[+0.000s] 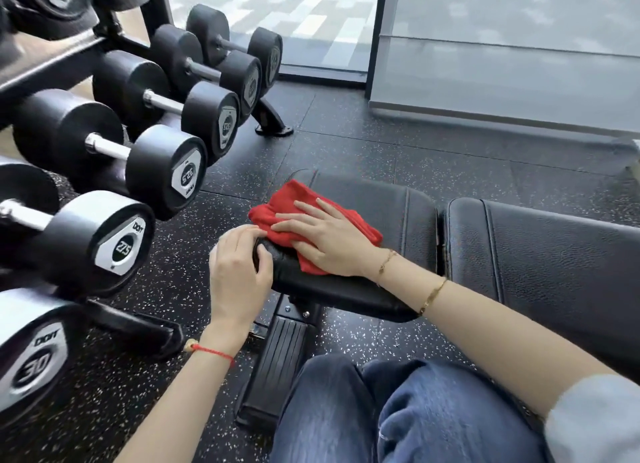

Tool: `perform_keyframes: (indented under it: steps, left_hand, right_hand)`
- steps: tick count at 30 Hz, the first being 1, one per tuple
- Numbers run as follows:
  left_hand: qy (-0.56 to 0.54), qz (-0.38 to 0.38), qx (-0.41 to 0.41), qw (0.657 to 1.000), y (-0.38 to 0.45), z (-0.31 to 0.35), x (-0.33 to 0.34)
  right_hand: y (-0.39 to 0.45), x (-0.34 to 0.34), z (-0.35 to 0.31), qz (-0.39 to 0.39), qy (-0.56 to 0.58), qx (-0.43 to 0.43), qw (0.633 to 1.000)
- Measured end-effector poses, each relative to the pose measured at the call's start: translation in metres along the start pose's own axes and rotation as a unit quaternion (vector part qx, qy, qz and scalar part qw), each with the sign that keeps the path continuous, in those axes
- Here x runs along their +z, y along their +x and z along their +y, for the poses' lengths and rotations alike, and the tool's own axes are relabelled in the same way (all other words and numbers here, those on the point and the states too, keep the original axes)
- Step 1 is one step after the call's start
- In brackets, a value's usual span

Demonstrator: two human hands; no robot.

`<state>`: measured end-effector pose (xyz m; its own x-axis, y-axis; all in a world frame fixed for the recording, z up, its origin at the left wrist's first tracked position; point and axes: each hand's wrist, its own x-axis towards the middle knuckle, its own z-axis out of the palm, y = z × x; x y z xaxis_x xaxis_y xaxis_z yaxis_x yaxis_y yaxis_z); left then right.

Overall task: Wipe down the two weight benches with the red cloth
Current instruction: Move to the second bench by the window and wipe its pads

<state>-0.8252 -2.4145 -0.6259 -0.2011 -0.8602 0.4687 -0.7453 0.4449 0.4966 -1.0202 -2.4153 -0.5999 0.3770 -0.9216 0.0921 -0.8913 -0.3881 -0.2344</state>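
Right hand (329,236) lies flat, fingers spread, pressing the red cloth (298,206) near the bench (398,213) end; left hand (239,272) grips its corner.

Right hand (329,241) flat, palm down, fingers spread and pointing left, forearm reaching in from the lower right, wrist straight. Left hand (239,272) curled, fingertips hooked over an edge, thumb tucked beside, forearm rising from bottom left.
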Motion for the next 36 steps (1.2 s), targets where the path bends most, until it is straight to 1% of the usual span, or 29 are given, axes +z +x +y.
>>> perform_keyframes:
  steps: [2, 4, 7, 10, 12, 14, 17, 19, 21, 23, 25, 26, 27, 29, 32, 34, 36]
  left_hand:
    - [-0.006, 0.006, 0.002, 1.0, 0.004, 0.003, 0.0]
    - [-0.009, 0.001, 0.01, 1.0, 0.007, 0.006, 0.003]
    - [-0.011, -0.022, 0.035, 0.999, 0.012, 0.016, 0.011]
    - [-0.009, -0.05, 0.058, 0.997, 0.016, 0.028, 0.023]
    - [-0.005, -0.063, 0.061, 0.996, 0.019, 0.036, 0.033]
    - [0.004, -0.066, 0.066, 0.996, 0.021, 0.041, 0.04]
    - [0.007, -0.062, 0.072, 0.995, 0.024, 0.047, 0.047]
    - [0.009, -0.066, 0.075, 0.995, 0.026, 0.051, 0.051]
    - [0.011, -0.067, 0.075, 0.995, 0.026, 0.052, 0.053]
    - [0.015, -0.068, 0.075, 0.995, 0.024, 0.052, 0.052]
    - [0.022, -0.072, 0.077, 0.994, 0.022, 0.053, 0.051]
    - [0.025, -0.076, 0.077, 0.994, 0.021, 0.054, 0.051]
    - [0.028, -0.079, 0.078, 0.993, 0.021, 0.055, 0.05]
    - [0.031, -0.081, 0.076, 0.993, 0.022, 0.057, 0.05]
    - [0.017, -0.077, 0.073, 0.994, 0.023, 0.062, 0.052]
    - [-0.004, -0.078, 0.086, 0.993, 0.022, 0.073, 0.056]
    - [-0.023, -0.084, 0.105, 0.991, 0.022, 0.089, 0.062]
  right_hand:
    - [-0.025, 0.002, -0.005, 0.006, -0.011, -0.011, 1.0]
    - [-0.05, 0.0, 0.001, 0.027, -0.02, 0.022, 0.999]
    - [-0.068, -0.01, 0.031, 0.055, -0.026, 0.127, 0.99]
    - [-0.057, -0.022, 0.056, 0.075, -0.033, 0.253, 0.964]
    - [-0.048, -0.023, 0.055, 0.081, -0.039, 0.282, 0.955]
    - [-0.054, -0.019, 0.043, 0.073, -0.038, 0.256, 0.963]
    - [-0.093, -0.016, 0.026, 0.052, -0.039, 0.176, 0.982]
    - [-0.119, -0.016, 0.023, 0.05, -0.027, 0.155, 0.986]
    - [-0.128, -0.017, 0.035, 0.06, -0.017, 0.184, 0.981]
    - [-0.117, -0.02, 0.052, 0.087, -0.012, 0.25, 0.964]
    - [-0.096, -0.026, 0.067, 0.113, 0.011, 0.324, 0.939]
    - [-0.087, -0.028, 0.07, 0.117, 0.018, 0.346, 0.931]
    - [-0.081, -0.028, 0.071, 0.113, 0.016, 0.351, 0.93]
    - [-0.081, -0.026, 0.065, 0.087, 0.008, 0.311, 0.946]
    - [-0.11, -0.022, 0.041, 0.061, 0.007, 0.223, 0.973]
    - [-0.138, -0.021, 0.027, 0.054, -0.014, 0.193, 0.98]
    - [-0.163, -0.022, 0.018, 0.051, -0.066, 0.186, 0.979]
